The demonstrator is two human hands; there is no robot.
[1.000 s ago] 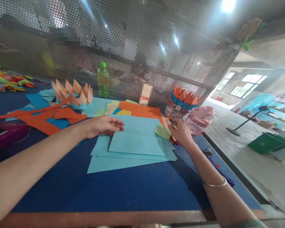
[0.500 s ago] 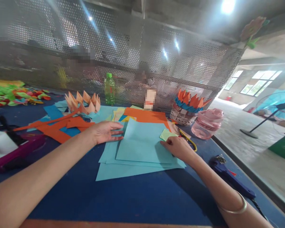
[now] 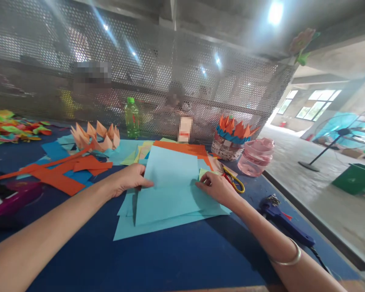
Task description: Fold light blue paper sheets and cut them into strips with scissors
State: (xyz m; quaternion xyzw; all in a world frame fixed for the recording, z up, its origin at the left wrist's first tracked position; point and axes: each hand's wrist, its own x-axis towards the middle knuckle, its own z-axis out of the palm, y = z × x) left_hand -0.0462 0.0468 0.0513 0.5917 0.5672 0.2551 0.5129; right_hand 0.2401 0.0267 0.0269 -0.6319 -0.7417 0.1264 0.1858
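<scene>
Light-blue paper sheet [image 3: 170, 172], faintly creased across its middle, apparently partly raised off similar blue sheets [image 3: 127, 229] beneath.

Head-worn view, forward and down

I am holding a smooth, matt light-blue paper sheet [image 3: 170, 172]; by the table's [image 3: 134, 263] right edge, a glossy pink plastic bottle [image 3: 257, 158] is shining.

Two hands [image 3: 217, 186], one green bottle [image 3: 132, 119], one bracelet [image 3: 298, 255], one fan [image 3: 343, 132]
</scene>
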